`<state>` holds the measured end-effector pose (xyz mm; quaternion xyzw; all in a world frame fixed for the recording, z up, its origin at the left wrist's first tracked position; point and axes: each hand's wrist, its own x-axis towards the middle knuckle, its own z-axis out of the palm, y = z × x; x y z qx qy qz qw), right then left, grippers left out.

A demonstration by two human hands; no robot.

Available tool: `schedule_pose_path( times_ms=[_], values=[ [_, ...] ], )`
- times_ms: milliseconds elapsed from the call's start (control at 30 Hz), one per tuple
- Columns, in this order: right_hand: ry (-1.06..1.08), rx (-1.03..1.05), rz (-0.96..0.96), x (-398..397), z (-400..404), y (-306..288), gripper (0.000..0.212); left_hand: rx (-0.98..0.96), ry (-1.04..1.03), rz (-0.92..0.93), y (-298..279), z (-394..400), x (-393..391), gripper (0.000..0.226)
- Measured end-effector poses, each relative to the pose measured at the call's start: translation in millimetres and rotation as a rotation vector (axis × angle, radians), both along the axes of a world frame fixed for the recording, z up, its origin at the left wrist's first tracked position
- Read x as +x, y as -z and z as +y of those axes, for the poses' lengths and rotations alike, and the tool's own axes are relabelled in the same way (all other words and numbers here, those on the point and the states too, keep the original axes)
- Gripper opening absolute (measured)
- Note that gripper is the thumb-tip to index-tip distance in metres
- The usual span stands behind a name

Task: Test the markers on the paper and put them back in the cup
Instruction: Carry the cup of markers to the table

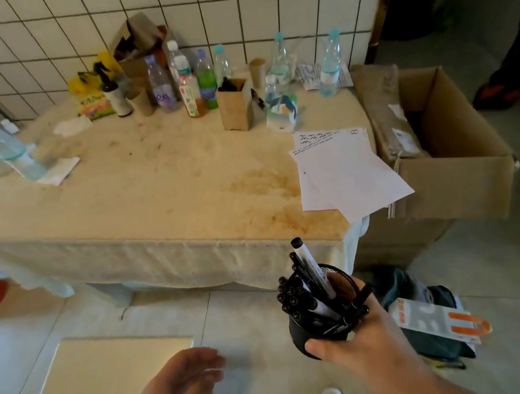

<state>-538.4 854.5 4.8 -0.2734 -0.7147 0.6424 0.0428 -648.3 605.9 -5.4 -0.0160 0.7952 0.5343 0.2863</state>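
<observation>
Right hand [357, 337] at 5 o'clock, fingers wrapped around black mesh cup [309, 334], held above floor just short of bench [148, 179] edge. Cup packed with black-capped markers [302, 288], one taller marker sticking out. Left hand [181, 380] at 7 o'clock, blurred, fingers loosely spread, holding nothing. Paper [345, 170] lies on bench at 2 o'clock, scribbles along top edge. Bottles [187, 79] at 12.

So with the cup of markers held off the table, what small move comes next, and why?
Probably carry the cup forward and set it on the table beside the paper. The right hand holds it short of the table edge, the left hand is empty, and no marker is out.
</observation>
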Motion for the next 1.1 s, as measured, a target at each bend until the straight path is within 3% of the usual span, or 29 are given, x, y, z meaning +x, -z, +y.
schedule_pose_path(
  times_ms=[200, 367, 533, 800, 900, 1100],
  values=[
    [-0.104, 0.011, 0.010, -66, 48, 3, 0.072, 0.012, -0.091, 0.021, -4, 37, -36, 0.022],
    [-0.126, 0.050, 0.024, -116, 60, 5, 0.072, -0.011, -0.095, 0.018, -4, 44, -74, 0.031],
    [-0.089, 0.061, -0.013, -168, 59, 16, 0.074, 0.023, -0.093, -0.006, 5, 49, -136, 0.023],
    [-0.009, 0.069, -0.030, -265, 51, 18, 0.074, -0.010, 0.094, -0.028, 7, 54, -253, 0.027],
    [0.010, 0.087, -0.020, -290, 51, 10, 0.063, -0.001, 0.136, -0.020, 9, 60, -287, 0.021],
    [0.078, 0.083, -0.068, -323, 65, 9, 0.066, -0.014, 0.194, -0.049, 20, 81, -333, 0.034]
  ],
)
